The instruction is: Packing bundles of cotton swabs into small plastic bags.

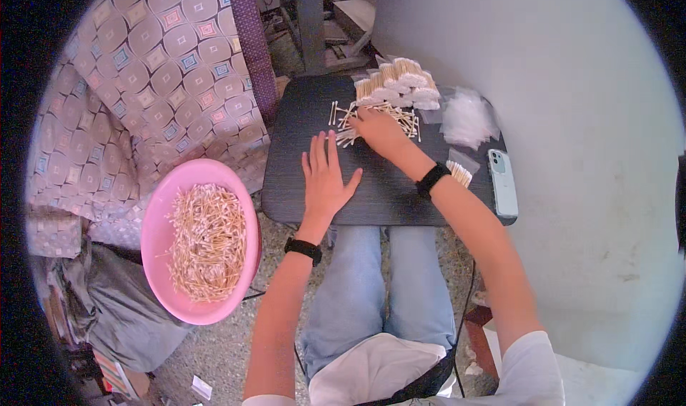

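While the left hand (326,184) spreads flat over the dark bench (389,202), its grip empty, the right hand (384,133) bends over the loose cotton swabs (410,122) just before the stacked bundles (404,79); whether its grip has any, I cannot tell. Swabs should be light, thin and snappable, best pinched mid-stick, clear of their soft tips.

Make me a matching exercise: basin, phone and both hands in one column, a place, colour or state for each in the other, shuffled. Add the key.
1. Basin
2. Phone
3. Left hand
4. Right hand

A. At the loose swabs
B. Pink
C. Spread open, palm down
D. Near the right edge of the table

Pairs: 1-B, 2-D, 3-C, 4-A
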